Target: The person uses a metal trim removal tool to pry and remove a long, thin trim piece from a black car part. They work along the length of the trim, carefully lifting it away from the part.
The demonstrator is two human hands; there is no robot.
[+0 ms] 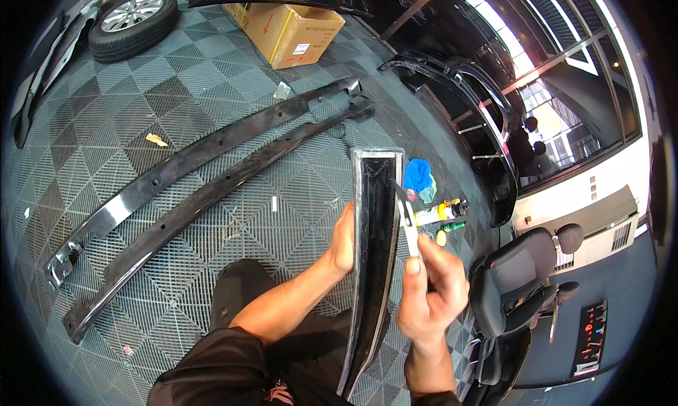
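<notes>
Trim panel [374,243]: long glossy black strip, held upright over the person's lap, so its edge faces the tool.
Left hand [344,242]: clasped on the panel's left edge, steadying it.
Right hand [427,293]: fingers closed around a slim pale blade [407,222], tip touching the panel's right edge.
Floor: two black sill strips [205,187] lie apart on grid tiles [113,109].

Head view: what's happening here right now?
A person steadies a long black trim panel upright with the left hand. The right hand presses a thin metal blade against the panel's edge. Two long black trim strips lie on the tiled floor, near a cardboard box and a wheel.
</notes>
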